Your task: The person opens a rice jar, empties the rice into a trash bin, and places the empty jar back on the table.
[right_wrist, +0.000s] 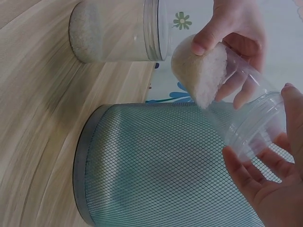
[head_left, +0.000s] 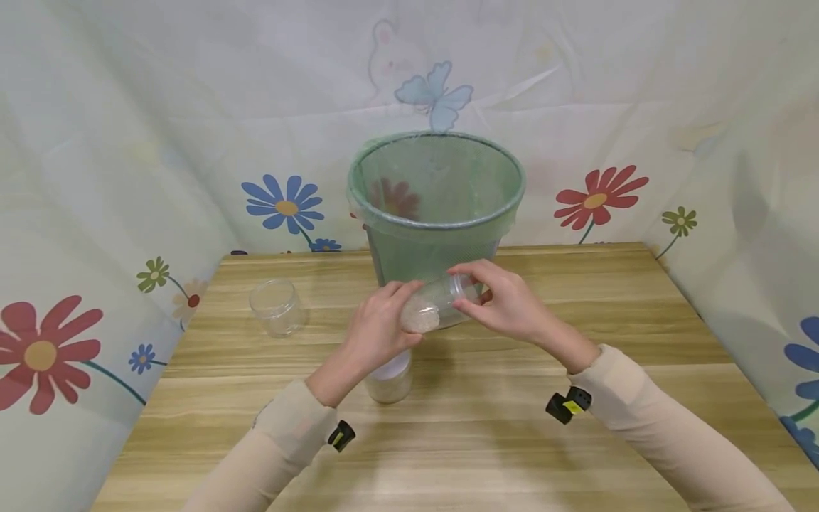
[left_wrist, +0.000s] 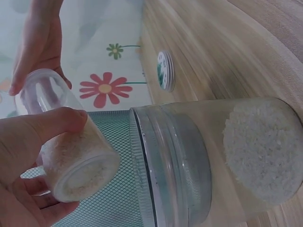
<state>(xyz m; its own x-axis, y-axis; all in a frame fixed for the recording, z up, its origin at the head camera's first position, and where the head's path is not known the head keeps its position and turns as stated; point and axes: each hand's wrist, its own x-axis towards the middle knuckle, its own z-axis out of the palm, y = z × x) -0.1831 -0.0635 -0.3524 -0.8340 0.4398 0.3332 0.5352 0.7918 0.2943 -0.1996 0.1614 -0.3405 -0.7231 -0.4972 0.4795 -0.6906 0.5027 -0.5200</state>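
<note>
Both hands hold a clear plastic jar (head_left: 427,307) tilted on its side in front of a mesh wastebasket. My left hand (head_left: 380,323) grips its base end, where white rice (right_wrist: 210,75) has gathered. At the other end my right hand (head_left: 505,299) has thumb and fingers around the clear ringed mouth (right_wrist: 255,120). Just below the left hand a second clear jar (head_left: 389,387) stands upright on the table, with rice at its bottom (left_wrist: 262,149). The left hand partly covers that jar in the head view.
The wastebasket (head_left: 435,249) wears a green bag folded over its rim. A clear jar (head_left: 278,309) without visible contents stands at the table's back left. A round patterned lid (left_wrist: 165,71) lies on the wooden table (head_left: 448,455). Flower-printed curtains (head_left: 595,199) enclose the table.
</note>
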